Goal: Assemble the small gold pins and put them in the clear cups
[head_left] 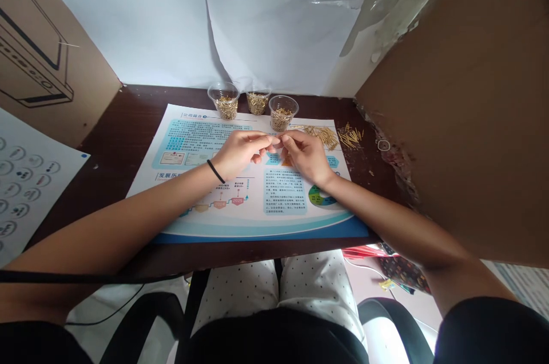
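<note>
Over the middle of a printed sheet (240, 221), my left hand (243, 153) and my right hand (305, 155) meet at the fingertips. Both are closed in a pinch, thumb against forefinger. Whatever they hold between them is too small to make out. Just beyond stand three clear plastic cups: a left cup (223, 92), a middle cup (258, 91) and a right cup (283, 102), each partly filled with small gold-coloured metal pieces. To the right of my right hand lies a loose pile of thin gold-coloured pins (322, 137), with more pins (350, 135) beside it.
A dark brown table (141, 102) carries the sheet. Cardboard panels rise at the left (64, 38) and right (463, 112), and white paper (274, 26) covers the back. Another printed sheet (38, 181) lies at the left. A small ring-shaped object (383, 145) is near the right panel.
</note>
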Demonstrator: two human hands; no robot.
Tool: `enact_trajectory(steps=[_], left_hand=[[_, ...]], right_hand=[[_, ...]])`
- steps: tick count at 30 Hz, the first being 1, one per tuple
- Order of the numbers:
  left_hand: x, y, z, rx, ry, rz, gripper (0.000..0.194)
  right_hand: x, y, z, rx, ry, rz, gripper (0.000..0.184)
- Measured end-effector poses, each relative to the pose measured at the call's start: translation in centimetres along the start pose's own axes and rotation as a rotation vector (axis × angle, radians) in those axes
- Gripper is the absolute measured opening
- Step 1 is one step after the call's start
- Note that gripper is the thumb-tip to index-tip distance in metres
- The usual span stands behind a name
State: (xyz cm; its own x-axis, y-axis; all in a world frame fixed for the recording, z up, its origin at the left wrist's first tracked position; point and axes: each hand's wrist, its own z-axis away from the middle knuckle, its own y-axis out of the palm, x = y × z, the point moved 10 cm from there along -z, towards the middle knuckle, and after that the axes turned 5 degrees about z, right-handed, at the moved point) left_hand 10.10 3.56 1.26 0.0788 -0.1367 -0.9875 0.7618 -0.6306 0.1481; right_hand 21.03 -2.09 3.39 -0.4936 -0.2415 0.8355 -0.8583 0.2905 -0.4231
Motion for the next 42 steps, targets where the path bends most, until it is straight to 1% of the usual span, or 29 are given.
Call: enact_trajectory(steps=[2, 4, 7, 9, 14, 19, 21, 23, 27, 31, 35, 38, 42], left_hand=[[0.3, 0.0, -0.1, 0.019, -0.021, 0.027, 0.011], [0.5, -0.1, -0.2, 0.025, -0.045, 0.031, 0.012], [0.6, -0.2, 0.0, -0.002, -0.072, 0.027, 0.023], [0.3, 0.0, 0.0, 0.003, -0.056, 0.029, 0.030], [-0.1, 1.0, 0.1, 0.075, 0.003, -0.012, 0.038], [-0.2, 0.7, 0.1, 0.029, 0.036, -0.022, 0.041], [-0.3, 0.7, 0.2, 0.033, 0.062, -0.059, 0.043], [-0.4, 0.9, 0.2, 0.057, 0.084, -0.078, 0.044], [-0.3, 1.3, 0.2, 0.140, 0.109, -0.057, 0.039], [-0.5, 1.7, 0.2, 0.215, 0.155, -0.093, 0.031], [-0.8, 1.9, 0.3, 0.240, 0.180, -0.125, 0.025], [-0.7, 2.1, 0.3, 0.258, 0.160, -0.156, 0.021], [-0.8, 2.1, 0.2, 0.254, 0.149, -0.170, 0.019]], right_hand=[[-1.0, 0.2, -0.1, 0.012, 0.058, -0.071, 0.032], [-1.4, 0.5, -0.1, 0.023, 0.086, -0.107, 0.031], [-1.3, 0.7, 0.0, 0.020, 0.064, -0.126, 0.028], [-1.0, 0.8, 0.2, 0.022, 0.043, -0.146, 0.026], [-0.8, 1.2, 0.5, 0.050, 0.057, -0.181, 0.031], [0.4, 1.3, 0.8, 0.059, -0.025, -0.072, 0.031], [0.8, 1.4, 0.9, 0.077, -0.034, -0.050, 0.034], [0.9, 1.7, 1.0, 0.103, -0.022, -0.075, 0.037], [0.6, 1.9, 0.8, 0.136, 0.039, -0.197, 0.043], [-0.1, 1.8, 0.4, 0.139, 0.107, -0.300, 0.046], [-0.3, 2.1, 0.4, 0.179, 0.122, -0.314, 0.043], [-0.1, 2.4, 0.6, 0.233, 0.110, -0.315, 0.040], [0.1, 2.5, 0.7, 0.263, 0.102, -0.335, 0.039]])
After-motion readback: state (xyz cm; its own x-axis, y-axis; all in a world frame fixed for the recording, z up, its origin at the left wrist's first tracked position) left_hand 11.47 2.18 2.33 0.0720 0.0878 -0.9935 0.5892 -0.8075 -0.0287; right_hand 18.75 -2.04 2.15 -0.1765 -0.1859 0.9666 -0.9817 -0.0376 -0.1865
